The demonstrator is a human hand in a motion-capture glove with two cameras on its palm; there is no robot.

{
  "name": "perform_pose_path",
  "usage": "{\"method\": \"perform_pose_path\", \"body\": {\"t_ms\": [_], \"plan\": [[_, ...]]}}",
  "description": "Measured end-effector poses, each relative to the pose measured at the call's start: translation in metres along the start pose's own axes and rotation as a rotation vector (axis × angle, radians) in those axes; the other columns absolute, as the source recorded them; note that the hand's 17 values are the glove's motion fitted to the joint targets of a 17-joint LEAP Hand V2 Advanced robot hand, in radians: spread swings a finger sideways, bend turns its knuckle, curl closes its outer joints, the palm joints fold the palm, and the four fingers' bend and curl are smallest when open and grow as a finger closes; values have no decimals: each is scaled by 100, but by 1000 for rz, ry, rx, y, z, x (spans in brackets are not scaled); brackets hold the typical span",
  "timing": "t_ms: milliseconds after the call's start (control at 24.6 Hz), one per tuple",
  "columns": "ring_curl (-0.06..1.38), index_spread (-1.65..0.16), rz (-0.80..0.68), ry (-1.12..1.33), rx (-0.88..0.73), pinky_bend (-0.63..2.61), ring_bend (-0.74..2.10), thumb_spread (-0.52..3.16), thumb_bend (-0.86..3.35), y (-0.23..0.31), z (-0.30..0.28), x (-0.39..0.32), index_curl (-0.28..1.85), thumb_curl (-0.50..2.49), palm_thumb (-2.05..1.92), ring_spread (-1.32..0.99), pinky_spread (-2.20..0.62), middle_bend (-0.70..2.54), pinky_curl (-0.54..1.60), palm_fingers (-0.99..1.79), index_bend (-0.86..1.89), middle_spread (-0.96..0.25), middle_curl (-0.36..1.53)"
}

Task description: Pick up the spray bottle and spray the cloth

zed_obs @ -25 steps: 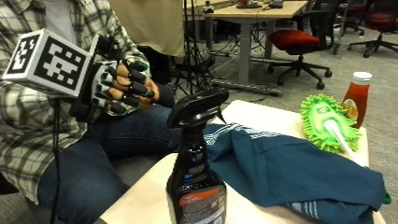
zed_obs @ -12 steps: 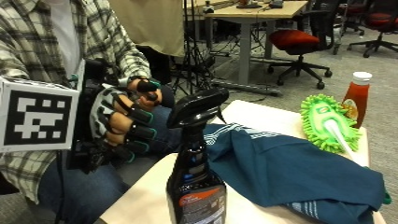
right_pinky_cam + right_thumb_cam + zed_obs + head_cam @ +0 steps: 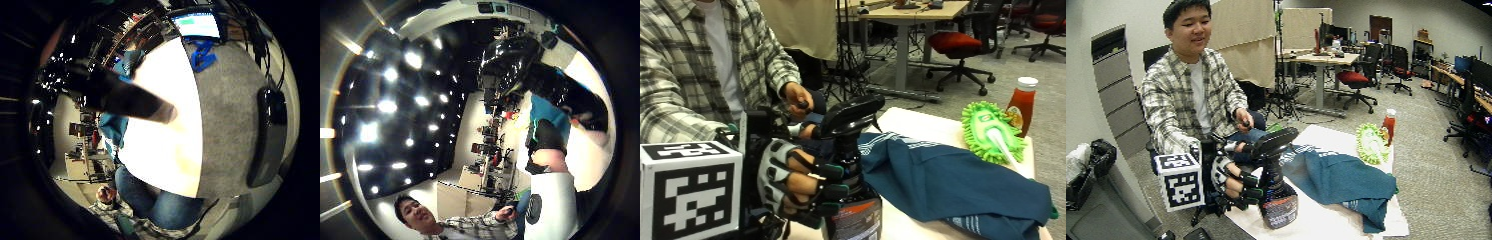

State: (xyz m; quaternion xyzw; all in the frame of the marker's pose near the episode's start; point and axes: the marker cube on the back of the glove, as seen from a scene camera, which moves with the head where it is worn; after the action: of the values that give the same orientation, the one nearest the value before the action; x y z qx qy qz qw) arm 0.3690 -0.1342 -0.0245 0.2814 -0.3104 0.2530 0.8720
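Note:
A black spray bottle [image 3: 852, 200] with an orange label stands upright at the near end of the white table [image 3: 919, 120], its trigger head [image 3: 850, 114] pointing over the cloth. My gloved right hand [image 3: 794, 181] is at the bottle's left side, its fingers [image 3: 832, 191] curled round the bottle just below the neck. The teal cloth [image 3: 953, 185] lies crumpled on the table right beside the bottle. In the wide outside view the hand [image 3: 1232, 181] is wrapped against the bottle [image 3: 1276, 200], next to the cloth [image 3: 1345, 177]. The bottle's head [image 3: 510, 65] looms close in the thumb side palm view.
A green fluffy duster [image 3: 989, 130] lies at the table's far end, with a ketchup bottle [image 3: 1021, 102] behind it. The person's bare left hand [image 3: 798, 99] holds a small black object above the lap. Office chairs and desks stand further back.
My right hand has come down from chest height and moved in to the bottle, where its fingers now curl round it. Bottle and cloth have not moved.

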Motion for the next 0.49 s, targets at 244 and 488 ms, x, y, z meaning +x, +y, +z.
{"method": "perform_pose_path", "body": {"t_ms": [244, 488], "plan": [[32, -24, -69, -95, -107, 20, 41, 109, 5, -26, 10, 3, 32, 51, 87, -3, 14, 24, 29, 53, 16, -1, 36], [33, -26, -126, -192, -155, 26, 45, 104, 1, -47, 22, 0, 32, 52, 89, -8, 10, 20, 31, 69, 14, -5, 36]]}}
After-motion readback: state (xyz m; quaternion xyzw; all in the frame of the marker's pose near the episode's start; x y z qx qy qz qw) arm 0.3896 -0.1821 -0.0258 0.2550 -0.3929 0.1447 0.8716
